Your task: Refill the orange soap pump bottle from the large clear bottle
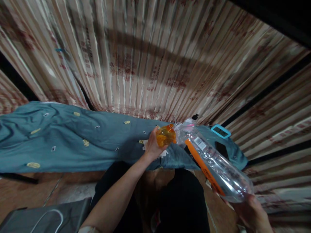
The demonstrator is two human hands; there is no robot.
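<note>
My left hand point(152, 144) is closed around a small translucent orange container point(166, 136) with a ring-like top, held over the cloth-covered table. My right hand point(252, 210) grips the base end of a large clear plastic bottle point(218, 165) with an orange label strip. The bottle lies tilted, its neck end pointing left and down the view toward the orange container. Whether the two touch, I cannot tell. The bottle looks see-through, and any liquid in it is hard to make out. White crumpled paper point(163, 154) shows beneath my left hand.
A teal cloth point(97, 139) with yellow prints covers the narrow table. Toward its right end are a blue-framed clock point(220, 131), a dark phone-like slab point(221, 150) and a bottle with a black top point(195, 116). A pleated curtain point(145, 64) hangs behind. A grey case point(48, 215) stands lower left.
</note>
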